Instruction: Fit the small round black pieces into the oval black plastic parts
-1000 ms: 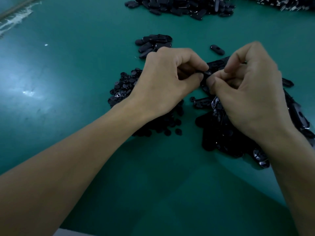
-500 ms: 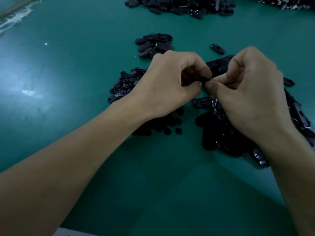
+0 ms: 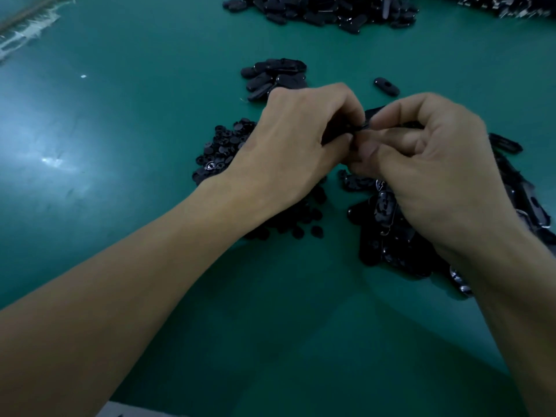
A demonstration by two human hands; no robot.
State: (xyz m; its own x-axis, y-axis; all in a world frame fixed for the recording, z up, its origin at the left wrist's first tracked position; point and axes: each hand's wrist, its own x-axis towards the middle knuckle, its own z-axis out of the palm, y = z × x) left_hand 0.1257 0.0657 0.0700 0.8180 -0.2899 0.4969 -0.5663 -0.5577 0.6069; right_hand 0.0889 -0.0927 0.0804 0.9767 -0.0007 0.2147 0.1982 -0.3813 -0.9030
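My left hand [image 3: 296, 145] and my right hand [image 3: 433, 176] meet fingertip to fingertip above the green table. Between them they pinch one oval black part [image 3: 365, 123], mostly hidden by the fingers; whether a round piece sits in it I cannot tell. A heap of small round black pieces [image 3: 222, 149] lies under and left of my left hand. A pile of oval black parts [image 3: 397, 236] lies beneath my right hand.
A small cluster of oval parts [image 3: 272, 76] lies beyond my left hand, with a single oval part [image 3: 386, 85] to its right. A large heap of oval parts [image 3: 325, 10] runs along the far edge. The green table [image 3: 120, 145] stretches left.
Both hands have shifted slightly nearer and lower, and their fingertips have closed more tightly together on the oval part.
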